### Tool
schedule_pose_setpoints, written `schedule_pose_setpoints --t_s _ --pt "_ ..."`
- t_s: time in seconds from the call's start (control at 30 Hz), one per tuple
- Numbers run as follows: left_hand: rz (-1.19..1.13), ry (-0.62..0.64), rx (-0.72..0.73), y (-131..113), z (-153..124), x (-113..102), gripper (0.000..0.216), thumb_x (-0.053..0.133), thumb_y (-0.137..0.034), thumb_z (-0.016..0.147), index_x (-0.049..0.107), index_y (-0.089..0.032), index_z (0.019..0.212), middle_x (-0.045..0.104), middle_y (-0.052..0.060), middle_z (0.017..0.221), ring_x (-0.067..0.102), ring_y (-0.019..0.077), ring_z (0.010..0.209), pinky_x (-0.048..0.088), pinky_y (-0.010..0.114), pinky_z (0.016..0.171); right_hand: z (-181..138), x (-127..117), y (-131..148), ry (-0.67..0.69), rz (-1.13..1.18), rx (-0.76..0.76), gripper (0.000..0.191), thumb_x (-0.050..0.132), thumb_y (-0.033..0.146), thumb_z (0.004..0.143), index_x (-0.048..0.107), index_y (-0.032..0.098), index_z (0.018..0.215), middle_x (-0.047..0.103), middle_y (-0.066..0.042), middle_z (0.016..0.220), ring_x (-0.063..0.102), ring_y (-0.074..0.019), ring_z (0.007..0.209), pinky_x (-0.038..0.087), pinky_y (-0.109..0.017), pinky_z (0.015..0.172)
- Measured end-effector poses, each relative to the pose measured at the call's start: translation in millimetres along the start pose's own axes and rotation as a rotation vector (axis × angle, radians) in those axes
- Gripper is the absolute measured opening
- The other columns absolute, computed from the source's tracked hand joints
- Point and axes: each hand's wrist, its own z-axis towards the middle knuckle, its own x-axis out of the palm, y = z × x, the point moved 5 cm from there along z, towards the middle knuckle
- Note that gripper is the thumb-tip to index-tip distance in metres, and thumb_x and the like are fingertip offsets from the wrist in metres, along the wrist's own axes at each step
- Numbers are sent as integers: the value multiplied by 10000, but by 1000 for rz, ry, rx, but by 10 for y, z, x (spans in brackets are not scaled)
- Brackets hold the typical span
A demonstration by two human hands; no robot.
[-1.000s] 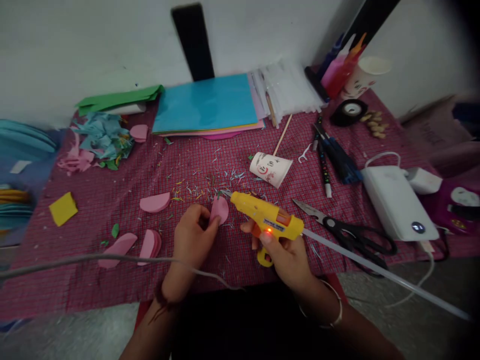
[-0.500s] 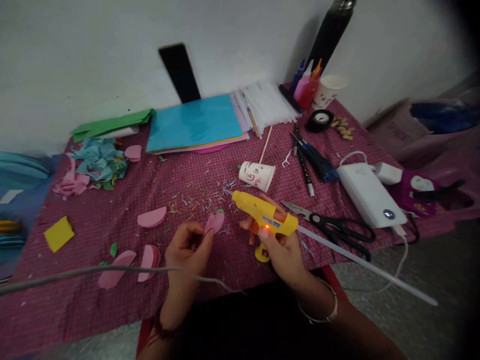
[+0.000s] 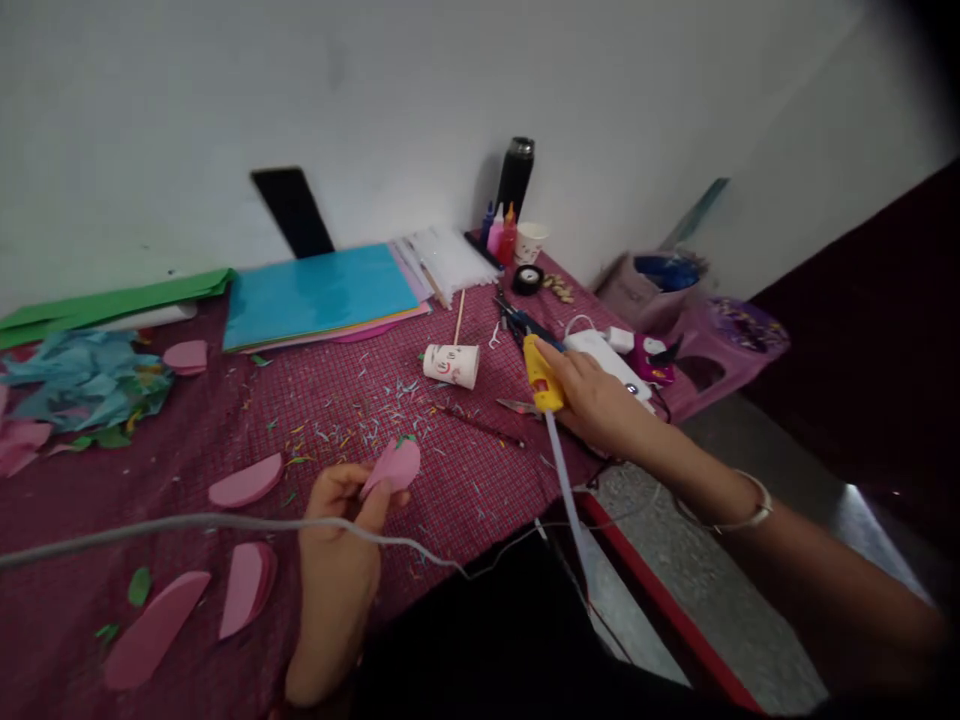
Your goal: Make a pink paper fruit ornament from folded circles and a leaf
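Note:
My left hand (image 3: 341,525) pinches a folded pink paper piece (image 3: 399,466) with a bit of green at its top edge. My right hand (image 3: 596,395) is wrapped round a yellow hot glue gun (image 3: 541,375), out to the right near the white power bank (image 3: 604,358). From the back of the gun a long clear glue stick (image 3: 566,490) sticks out toward me. Scissors lie partly hidden under the gun and my right hand; one blade (image 3: 517,406) shows. Other pink half-round papers (image 3: 246,482) lie to the left of my left hand.
A grey cable (image 3: 187,521) crosses in front of my left wrist. A paper cup (image 3: 451,366) lies on its side amid paper shreds. Behind are blue sheets (image 3: 322,292), glue bottles (image 3: 501,236), black tape (image 3: 527,279) and a flask (image 3: 516,175). Crumpled blue paper (image 3: 90,385) is at left.
My right hand has carried the glue gun to the right, away from the pink paper, and turned it. My left hand keeps its pinch on the paper. The view has swung right.

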Motion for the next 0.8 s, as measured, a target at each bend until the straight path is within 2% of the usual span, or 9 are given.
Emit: schedule_pose_setpoints --t_s 0.1,0.3,0.43,0.53,0.63,0.7,0.77,0.8 --pt "-96 48 -67 59 -58 65 253 762 -244 625 580 -188 790 615 -37 730 617 93 621 525 209 604 32 159 -66 83 -74 21 678 534 209 838 287 25 1443 585 -222 1136 563 -336 1030 459 -464 916" --pt "-161 113 -103 114 -257 116 249 760 -310 629 629 -160 779 658 14 776 626 118 659 548 247 621 37 431 -66 84 -70 -24 653 515 227 840 302 67 1436 590 -220 1180 578 -341 1042 450 -499 917" --pt "-142 155 -54 132 -403 87 206 720 -341 714 615 -168 751 591 -25 663 528 79 500 425 189 446 19 502 -91 72 -31 -58 669 547 233 817 333 50 1423 569 -235 1231 567 -347 1089 444 -484 933" --pt "-107 161 31 110 -526 38 174 689 -322 769 597 -178 737 517 -54 588 458 65 478 339 182 435 -23 414 -41 19 13 -53 604 546 220 815 402 68 1382 583 -221 1205 568 -343 1077 442 -496 924" --pt "-66 147 133 65 -659 -2 146 671 -309 801 606 -184 763 512 -49 597 454 79 528 341 199 488 -165 194 218 -92 69 -33 435 516 235 856 501 102 1271 592 -187 1164 556 -311 1079 431 -479 939" --pt "-52 138 201 34 -751 -10 128 653 -304 819 606 -190 784 515 -44 619 462 91 555 354 216 523 -333 30 530 -168 169 -56 257 480 261 905 560 164 1128 624 -114 1087 580 -234 1035 457 -387 915" --pt "-50 138 266 10 -843 -1 109 631 -293 836 602 -195 797 517 -40 640 472 101 573 370 235 559 -537 -140 871 -283 534 -125 116 501 257 913 583 202 973 648 -52 928 614 -190 898 482 -351 826" --pt "-53 142 297 1 -888 6 98 622 -284 843 601 -199 799 518 -39 650 474 104 578 374 243 573 -634 -207 1023 -328 645 -148 95 523 259 907 583 212 965 646 -36 902 612 -183 865 480 -349 801"
